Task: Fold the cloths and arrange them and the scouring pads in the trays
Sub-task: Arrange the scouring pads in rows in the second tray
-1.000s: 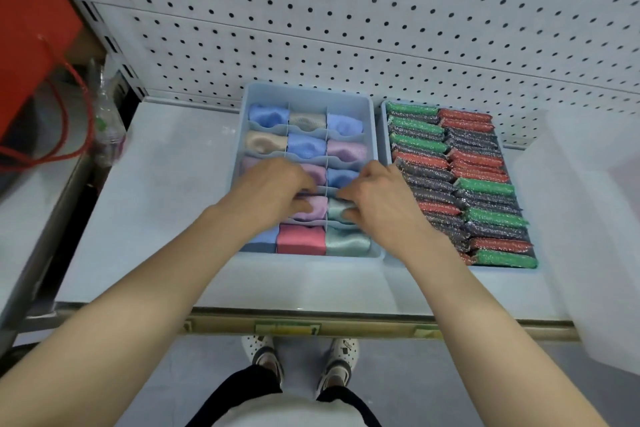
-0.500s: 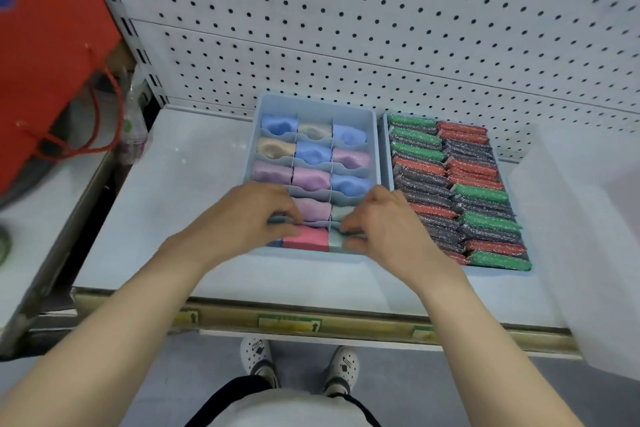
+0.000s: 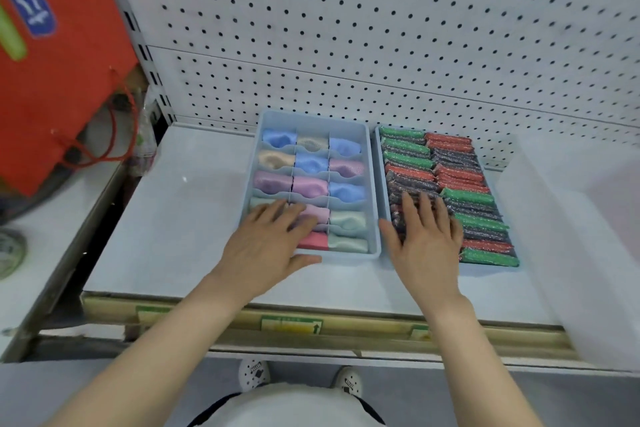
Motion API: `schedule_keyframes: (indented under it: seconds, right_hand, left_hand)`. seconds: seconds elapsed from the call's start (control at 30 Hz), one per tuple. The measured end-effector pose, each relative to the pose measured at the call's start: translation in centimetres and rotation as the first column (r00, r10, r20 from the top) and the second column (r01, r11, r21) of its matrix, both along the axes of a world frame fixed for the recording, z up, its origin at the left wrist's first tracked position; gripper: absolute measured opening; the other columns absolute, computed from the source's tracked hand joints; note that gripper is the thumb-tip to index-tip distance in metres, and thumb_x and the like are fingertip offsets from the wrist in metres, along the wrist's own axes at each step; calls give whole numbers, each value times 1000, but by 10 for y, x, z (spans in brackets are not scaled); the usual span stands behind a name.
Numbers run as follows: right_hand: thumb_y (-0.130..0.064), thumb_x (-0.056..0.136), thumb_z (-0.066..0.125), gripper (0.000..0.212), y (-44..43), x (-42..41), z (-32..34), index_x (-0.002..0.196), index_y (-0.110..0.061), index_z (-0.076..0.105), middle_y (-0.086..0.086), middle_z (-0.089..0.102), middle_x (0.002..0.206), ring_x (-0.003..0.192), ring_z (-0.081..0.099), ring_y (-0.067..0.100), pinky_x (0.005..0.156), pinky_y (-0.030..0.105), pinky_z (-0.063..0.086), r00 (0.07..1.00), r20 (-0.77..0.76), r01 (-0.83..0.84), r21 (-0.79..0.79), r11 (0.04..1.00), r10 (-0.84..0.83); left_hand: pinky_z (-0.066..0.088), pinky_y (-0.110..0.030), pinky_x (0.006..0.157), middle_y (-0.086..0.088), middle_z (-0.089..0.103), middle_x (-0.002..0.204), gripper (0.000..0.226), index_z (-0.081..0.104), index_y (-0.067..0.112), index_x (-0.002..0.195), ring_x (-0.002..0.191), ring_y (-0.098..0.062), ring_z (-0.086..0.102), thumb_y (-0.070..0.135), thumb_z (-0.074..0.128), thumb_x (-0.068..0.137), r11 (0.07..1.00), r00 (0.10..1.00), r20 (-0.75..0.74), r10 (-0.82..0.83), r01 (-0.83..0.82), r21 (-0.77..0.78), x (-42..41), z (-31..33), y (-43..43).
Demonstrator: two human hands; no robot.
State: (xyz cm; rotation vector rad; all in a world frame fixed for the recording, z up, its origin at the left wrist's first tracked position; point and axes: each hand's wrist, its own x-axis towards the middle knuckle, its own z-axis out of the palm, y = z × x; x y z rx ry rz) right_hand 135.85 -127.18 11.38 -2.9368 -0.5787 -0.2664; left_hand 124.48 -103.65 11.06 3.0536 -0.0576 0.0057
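Pastel folded cloths [image 3: 311, 163] filled the divided pale-blue plastic tray [image 3: 311, 114], and glittery scouring pads [image 3: 467, 198] packed the right tray [image 3: 380, 177]. The left hand [image 3: 273, 243] and right hand [image 3: 426, 239] lay flat on them, gripping nothing. The job seemed nearly finished.

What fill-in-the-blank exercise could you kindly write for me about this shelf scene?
The left hand is over the divided tray of folded ____.
The right hand is spread over the other tray, holding scouring ____.
The divided tray has ____ columns of compartments.
Missing words: cloths; pads; three.
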Motion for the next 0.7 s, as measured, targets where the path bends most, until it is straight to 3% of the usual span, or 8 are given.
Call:
schedule_keyframes:
  seconds: [0.07,0.13,0.37,0.47,0.6,0.7]
  right_hand:
    - [-63,94,24,72,-9,2,-7,147,-18,43,10,36,155,146,27,32,116,54,20,995,-90,35,-22,999,-37]
    - [-61,95,20,69,-8,3,-9,148,-23,42,7,32,158,148,23,31,116,55,17,994,-109,7,-35,999,-11]
    - [-52,100,21,55,7,0,-7,136,-29,56,9,43,151,143,33,35,112,58,24,996,-91,-23,-43,999,20]
    - [-54,99,18,58,9,-2,-3,139,-29,52,8,39,154,145,28,35,114,58,21,989,-147,-36,-50,998,28]
    - [-56,100,18,59,-5,5,23,148,-29,39,4,31,158,148,23,27,118,48,21,972,-222,-62,79,995,78]
    - [-41,104,33,50,-41,37,63,148,-17,41,5,41,153,143,33,24,117,39,28,993,-117,-8,198,980,32]
  left_hand:
    - [50,-44,94,-4,58,136,66,61,27,127,123,-32,55,68,28,89,1000,1000,-22,1,0,16,5,0,-2]
    - [53,-45,91,-5,60,135,63,64,31,126,120,-35,58,66,28,89,999,999,-39,-29,30,39,9,-1,-2]
    - [56,-44,82,-2,64,131,57,71,37,116,112,-36,63,62,28,89,994,996,-32,-86,88,65,11,-4,-2]
    - [57,-43,81,-1,65,129,60,72,36,114,112,-34,64,65,26,89,995,996,-24,-81,82,59,9,-4,-1]
    - [52,-38,88,4,67,119,70,70,29,112,112,-25,62,71,17,94,993,994,95,-60,70,-99,16,11,-13]
    - [52,-32,77,5,67,113,43,67,23,109,104,-19,62,51,38,98,968,980,198,16,34,-250,42,39,-45]
